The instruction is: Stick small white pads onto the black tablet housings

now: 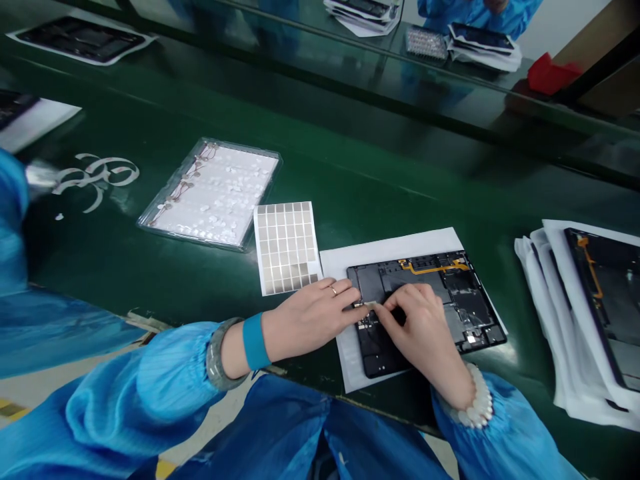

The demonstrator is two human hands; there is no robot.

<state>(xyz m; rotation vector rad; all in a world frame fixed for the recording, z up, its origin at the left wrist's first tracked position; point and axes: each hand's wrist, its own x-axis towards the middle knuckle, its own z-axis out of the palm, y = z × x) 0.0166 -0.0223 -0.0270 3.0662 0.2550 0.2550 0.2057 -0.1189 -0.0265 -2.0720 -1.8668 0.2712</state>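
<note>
Green worktable [390,180] spans the view; stack of white-wrapped units [560,320] at far R, an open one on top; white sheet [390,249] at the person's front edge, w/ the open tablet-type unit [455,293] lying flat on it, innards up; clear tray [230,160] further L, holding white bits & wired pcs; label sheet [286,247] w/ grid of beige squares btwn tray & white sheet; R hand [417,323] over the unit, thumb + index pinched on a small pale pc; L hand [315,310] reaches in from L, fingers out over unit's L edge, index tip right by that pc, can't tell if it grips; curled white strips [97,177] far L; orange flex [430,269] along unit's top edge; small pale pc [371,305] btwn both hands' fingertips, nr unit's L side.
</note>
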